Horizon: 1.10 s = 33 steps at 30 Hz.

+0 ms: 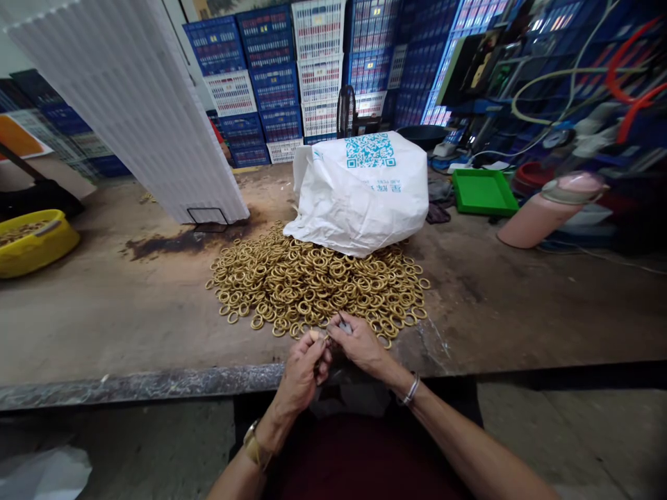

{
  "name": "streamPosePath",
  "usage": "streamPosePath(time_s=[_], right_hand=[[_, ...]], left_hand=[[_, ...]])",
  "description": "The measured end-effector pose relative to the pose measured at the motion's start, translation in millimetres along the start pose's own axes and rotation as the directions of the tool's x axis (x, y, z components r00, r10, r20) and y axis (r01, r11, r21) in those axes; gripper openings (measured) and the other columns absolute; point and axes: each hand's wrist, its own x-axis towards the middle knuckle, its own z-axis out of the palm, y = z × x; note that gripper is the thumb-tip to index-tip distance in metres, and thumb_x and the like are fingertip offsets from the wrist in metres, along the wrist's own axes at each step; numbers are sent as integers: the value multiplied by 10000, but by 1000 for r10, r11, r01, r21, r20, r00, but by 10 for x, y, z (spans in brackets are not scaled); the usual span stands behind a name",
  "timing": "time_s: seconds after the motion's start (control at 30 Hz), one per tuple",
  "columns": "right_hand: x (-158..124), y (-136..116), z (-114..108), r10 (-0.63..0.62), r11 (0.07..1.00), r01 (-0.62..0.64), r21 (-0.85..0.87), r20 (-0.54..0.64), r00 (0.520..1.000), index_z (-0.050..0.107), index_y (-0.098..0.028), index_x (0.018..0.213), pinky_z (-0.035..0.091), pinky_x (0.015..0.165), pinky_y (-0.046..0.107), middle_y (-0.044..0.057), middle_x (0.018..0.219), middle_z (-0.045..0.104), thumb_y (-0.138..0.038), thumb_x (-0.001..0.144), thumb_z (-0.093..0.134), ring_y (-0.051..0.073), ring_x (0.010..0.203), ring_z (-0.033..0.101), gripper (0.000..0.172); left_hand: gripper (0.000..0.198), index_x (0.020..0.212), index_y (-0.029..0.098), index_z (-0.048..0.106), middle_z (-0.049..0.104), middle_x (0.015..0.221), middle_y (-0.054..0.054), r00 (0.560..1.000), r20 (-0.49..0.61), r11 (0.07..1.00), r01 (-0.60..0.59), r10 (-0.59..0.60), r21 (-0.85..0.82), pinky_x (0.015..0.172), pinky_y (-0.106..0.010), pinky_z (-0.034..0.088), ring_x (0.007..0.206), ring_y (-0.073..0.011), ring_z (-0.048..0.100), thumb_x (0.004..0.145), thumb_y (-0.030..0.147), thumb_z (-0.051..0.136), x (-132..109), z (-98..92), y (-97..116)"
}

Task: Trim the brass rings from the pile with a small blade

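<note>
A large heap of brass rings point(317, 281) lies on the worn workbench point(130, 312), spilling from under a white plastic sack point(362, 191) printed with a blue QR code. At the heap's near edge my left hand point(305, 368) is closed, pinching a brass ring between thumb and fingers. My right hand point(357, 344) is closed too, gripping a small thin tool whose tip meets the ring held by the left hand. Both hands touch each other just over the bench's front edge. A watch is on my left wrist and a bangle on my right.
A yellow tub point(34, 243) with rings sits at the far left. A white corrugated panel point(140, 104) leans at the back left. A green tray point(483, 192) and a pink bottle point(552, 208) lie to the right. Stacked blue and white crates point(292, 76) line the back.
</note>
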Motion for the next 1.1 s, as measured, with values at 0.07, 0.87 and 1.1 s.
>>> streamPosePath(time_s=[0.07,0.87,1.1], right_hand=[[-5,16,0,-7,999,6,-41,-28,1000,491,-175,678,315,482,190,-54,533,432,-357,768,462,77,485,363,205],[-114,61,8,-108,685,211,-697,188,976,550,-185,772,239,513,217,9,641,589,-128,730,439,111,544,476,132],[48,55,-53,-139,574,108,-812,34,990,546,-175,820,256,534,231,35,666,614,-137,740,423,136,586,535,152]], left_hand=[[291,719,170,450,463,574,54,1000,-11,1000,4,-4,-14,373,-150,210,396,-24,328,728,429,582,-4,-1,-8],[325,662,171,435,439,544,60,994,-72,991,-75,84,111,385,-158,195,397,-22,291,735,461,564,-90,-27,-13],[293,685,176,432,523,628,31,999,-5,983,32,-34,-179,362,-156,220,398,-25,340,718,408,609,-243,70,127]])
